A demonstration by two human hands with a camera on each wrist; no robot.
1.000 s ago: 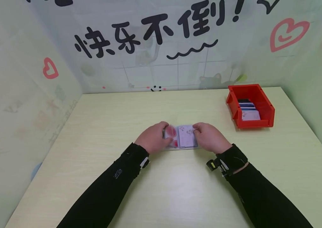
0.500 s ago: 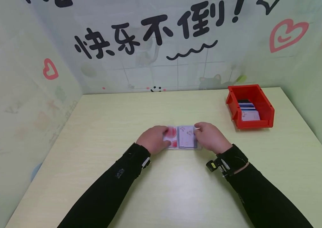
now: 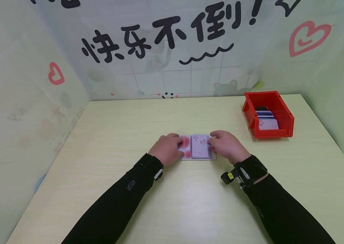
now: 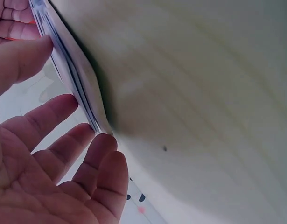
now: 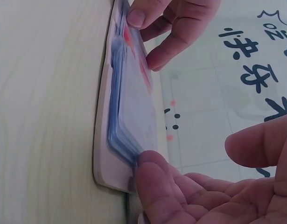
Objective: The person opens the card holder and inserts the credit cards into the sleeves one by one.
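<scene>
A card holder (image 3: 200,146) lies open on the table, a pinkish-white booklet with clear sleeves. Its left side bears red round prints; its right side holds a pale card with small pink marks. My left hand (image 3: 166,149) grips the left end, thumb at the near side and fingers toward the far side. In the left wrist view, the thumb and fingertips meet the stacked sleeves (image 4: 78,84). My right hand (image 3: 227,145) is at the right end. The right wrist view has its fingertips touching the sleeve corner, with the thumb (image 5: 253,143) lifted away from it.
A red open-front bin (image 3: 286,127) stands at the back right of the table (image 3: 129,125), holding several cards (image 3: 267,124). Printed cloth walls (image 3: 159,81) rise behind and at both sides.
The left side of the holder, blurred a second ago, now lies still. My right thumb and fingers have spread apart from the pinch at the sleeve's upper right edge. My left hand barely shifted.
</scene>
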